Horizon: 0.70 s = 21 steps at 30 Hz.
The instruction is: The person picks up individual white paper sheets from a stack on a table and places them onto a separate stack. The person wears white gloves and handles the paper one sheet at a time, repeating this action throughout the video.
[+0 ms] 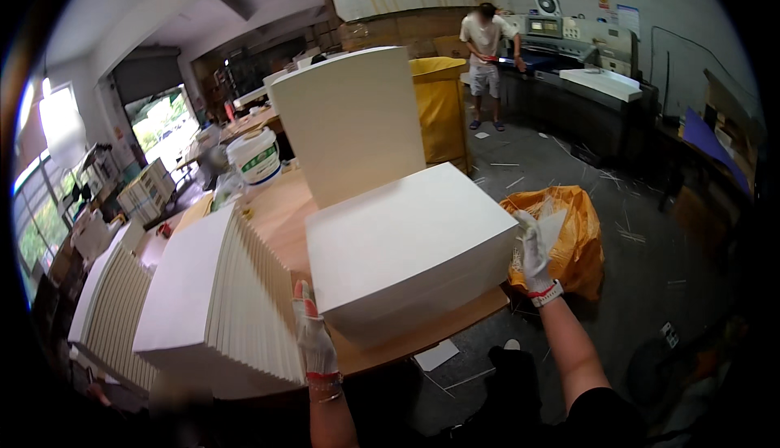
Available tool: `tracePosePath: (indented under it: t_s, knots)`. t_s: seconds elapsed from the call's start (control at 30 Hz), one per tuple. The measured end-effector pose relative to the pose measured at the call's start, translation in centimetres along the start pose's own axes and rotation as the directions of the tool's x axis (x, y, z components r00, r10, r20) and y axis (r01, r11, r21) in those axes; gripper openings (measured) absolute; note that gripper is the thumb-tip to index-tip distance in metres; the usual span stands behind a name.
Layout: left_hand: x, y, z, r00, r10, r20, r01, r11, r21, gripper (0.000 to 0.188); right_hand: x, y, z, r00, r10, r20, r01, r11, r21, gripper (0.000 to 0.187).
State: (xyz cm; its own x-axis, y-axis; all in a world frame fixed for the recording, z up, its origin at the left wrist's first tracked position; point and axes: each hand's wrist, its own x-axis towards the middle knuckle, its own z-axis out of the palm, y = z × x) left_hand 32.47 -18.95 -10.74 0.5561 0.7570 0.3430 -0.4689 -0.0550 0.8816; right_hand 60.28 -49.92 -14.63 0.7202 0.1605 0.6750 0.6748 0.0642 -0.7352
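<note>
A thick block of white sheets [410,233] lies squared up on the wooden table in front of me. My left hand [315,336], in a white glove, is upright beside the block's near left corner with its fingers stretched out. On the opposite side, my right hand [533,255], also gloved, has its fingers extended against or very near the right edge. Whether either palm presses on the sheets is hard to tell. Behind the block rises a taller white stack [351,127]. To the left of my left hand stands a fanned, stepped pile of white sheets [191,285].
Another stepped pile [110,306] stands farther left. A white bucket [254,155] sits on the table [280,220] behind. An orange bag [581,241] with paper scraps is on the floor by my right hand. Beyond, a person [487,38] works at a large machine [581,46]; paper strips litter the floor.
</note>
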Motion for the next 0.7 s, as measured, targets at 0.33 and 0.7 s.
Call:
tracePosePath:
  t_s: [0.33, 0.7]
  knots:
    - [-0.3, -1.4, 0.0, 1.000, 0.016, 0.003, -0.016, 1.000, -0.001, 0.059, -0.2, -0.3, 2.5, 0.847, 0.121, 0.517, -0.494, -0.176, 0.851, 0.053]
    - [-12.1, -9.6, -7.6, 0.958, 0.042, -0.283, 0.029, 0.969, 0.244, 0.036, -8.6, 16.8, -3.1, 0.473, 0.870, 0.137, -0.634, 0.228, 0.739, 0.048]
